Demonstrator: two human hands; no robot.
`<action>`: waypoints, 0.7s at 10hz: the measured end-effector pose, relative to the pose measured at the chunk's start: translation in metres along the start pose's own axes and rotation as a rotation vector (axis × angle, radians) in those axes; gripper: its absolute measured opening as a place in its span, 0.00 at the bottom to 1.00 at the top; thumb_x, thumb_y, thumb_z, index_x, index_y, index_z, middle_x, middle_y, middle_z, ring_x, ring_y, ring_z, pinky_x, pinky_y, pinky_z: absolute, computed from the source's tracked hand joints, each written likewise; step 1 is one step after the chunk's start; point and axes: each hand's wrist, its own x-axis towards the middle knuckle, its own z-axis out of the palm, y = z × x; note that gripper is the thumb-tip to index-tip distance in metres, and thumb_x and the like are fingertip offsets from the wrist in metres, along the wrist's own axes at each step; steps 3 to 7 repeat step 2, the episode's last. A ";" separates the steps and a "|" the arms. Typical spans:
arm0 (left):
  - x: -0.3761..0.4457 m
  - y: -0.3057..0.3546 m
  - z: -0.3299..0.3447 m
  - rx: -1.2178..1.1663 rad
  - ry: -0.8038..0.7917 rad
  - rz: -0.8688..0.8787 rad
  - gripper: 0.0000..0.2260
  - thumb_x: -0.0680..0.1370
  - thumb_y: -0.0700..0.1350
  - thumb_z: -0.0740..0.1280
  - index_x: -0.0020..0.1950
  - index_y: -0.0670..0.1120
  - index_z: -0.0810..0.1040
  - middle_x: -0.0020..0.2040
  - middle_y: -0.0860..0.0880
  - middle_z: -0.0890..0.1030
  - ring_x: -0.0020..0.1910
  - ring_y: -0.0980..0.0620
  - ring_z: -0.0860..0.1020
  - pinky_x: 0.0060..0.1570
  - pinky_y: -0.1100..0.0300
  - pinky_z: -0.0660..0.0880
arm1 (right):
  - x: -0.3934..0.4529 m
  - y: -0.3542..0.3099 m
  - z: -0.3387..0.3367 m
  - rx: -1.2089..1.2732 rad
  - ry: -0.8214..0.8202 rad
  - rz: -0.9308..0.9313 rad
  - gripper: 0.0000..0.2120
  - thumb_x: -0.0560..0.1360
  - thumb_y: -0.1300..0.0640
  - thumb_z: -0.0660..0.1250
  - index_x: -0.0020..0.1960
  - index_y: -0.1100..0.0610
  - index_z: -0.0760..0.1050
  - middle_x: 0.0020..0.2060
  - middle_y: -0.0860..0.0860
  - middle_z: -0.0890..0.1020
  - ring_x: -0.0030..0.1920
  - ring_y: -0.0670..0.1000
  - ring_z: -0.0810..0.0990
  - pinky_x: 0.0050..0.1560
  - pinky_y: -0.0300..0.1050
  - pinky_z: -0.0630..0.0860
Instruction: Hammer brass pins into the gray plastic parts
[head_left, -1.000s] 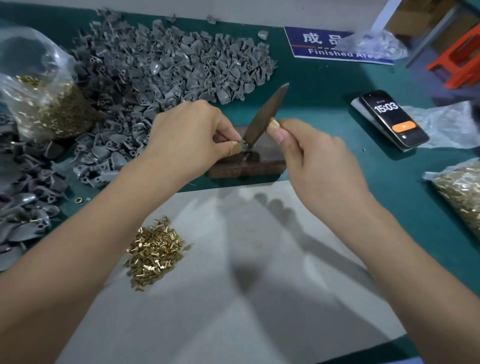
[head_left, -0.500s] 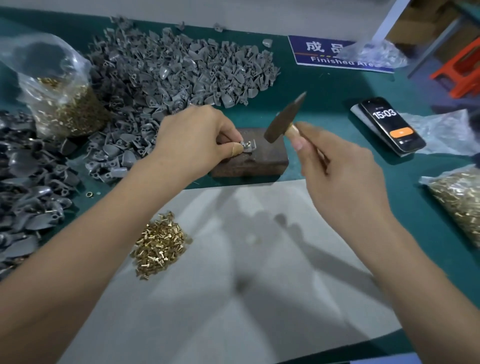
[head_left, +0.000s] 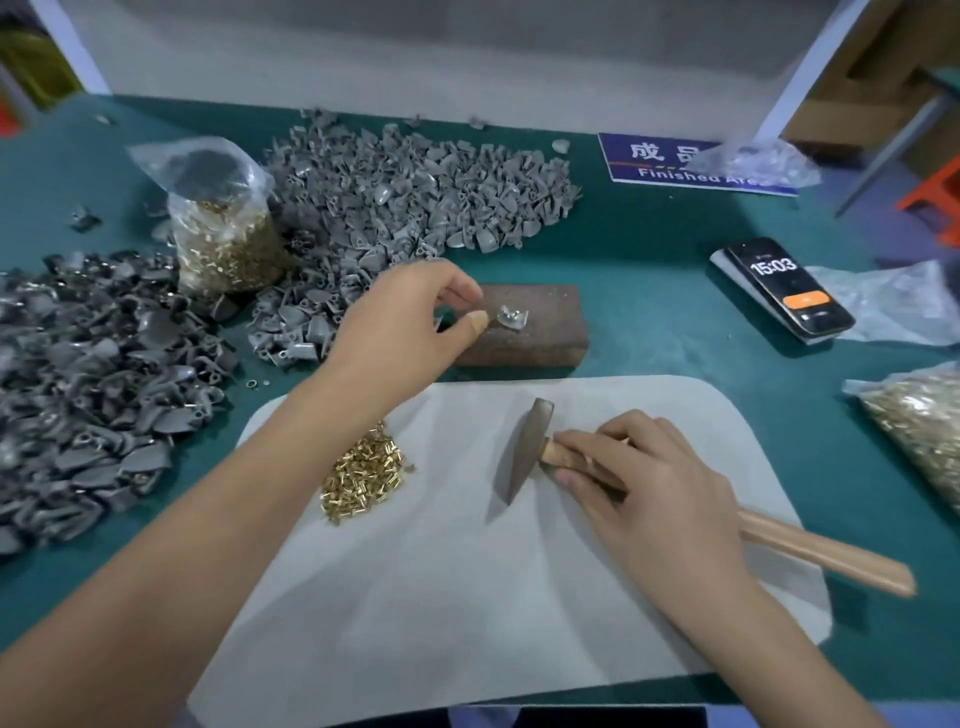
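Left hand (head_left: 400, 332) sits over the brown block (head_left: 524, 327), thumb and forefinger pinching the gray part (head_left: 511, 318) that rests on the block's top w/ what looks like a pin seated in it, though too small to be sure. Right hand (head_left: 639, 467) lies on the hammer (head_left: 524, 452), fingers curled round the wooden handle just behind the head, head resting on the white mat (head_left: 467, 597). Looks like the hammering on this piece is done, so the step in hand is prob lifting the part off and sending it to a pile. Best to lift it straight up w/ that pinch, no twisting, so the pin stays put, and check it's flush first. Loose brass pins (head_left: 363, 478) heaped on the mat right by the left forearm, so a low sweep back could scatter them. Gray parts (head_left: 415, 192) piled at the back and another heap (head_left: 88, 395) far left; bag of pins (head_left: 228, 234) between them, standing close to the hand's route leftward. Phone (head_left: 789, 291) well off to the right, second bag (head_left: 919, 431) at the right edge of the green surface (head_left: 649, 249), neither in the way.
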 end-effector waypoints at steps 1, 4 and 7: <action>-0.041 0.003 -0.007 -0.100 0.121 -0.056 0.03 0.79 0.50 0.70 0.46 0.58 0.79 0.45 0.63 0.80 0.49 0.67 0.76 0.44 0.73 0.69 | -0.003 0.001 0.009 -0.050 0.040 -0.019 0.07 0.77 0.43 0.71 0.53 0.41 0.84 0.43 0.42 0.77 0.46 0.51 0.77 0.48 0.48 0.67; -0.086 0.017 -0.022 -0.190 0.213 -0.051 0.05 0.78 0.49 0.70 0.44 0.60 0.79 0.48 0.65 0.80 0.49 0.64 0.77 0.42 0.72 0.69 | -0.002 0.003 0.005 0.003 0.058 -0.030 0.12 0.76 0.42 0.67 0.54 0.43 0.84 0.44 0.43 0.79 0.47 0.52 0.79 0.56 0.53 0.67; -0.086 0.017 -0.022 -0.190 0.213 -0.051 0.05 0.78 0.49 0.70 0.44 0.60 0.79 0.48 0.65 0.80 0.49 0.64 0.77 0.42 0.72 0.69 | -0.002 0.003 0.005 0.003 0.058 -0.030 0.12 0.76 0.42 0.67 0.54 0.43 0.84 0.44 0.43 0.79 0.47 0.52 0.79 0.56 0.53 0.67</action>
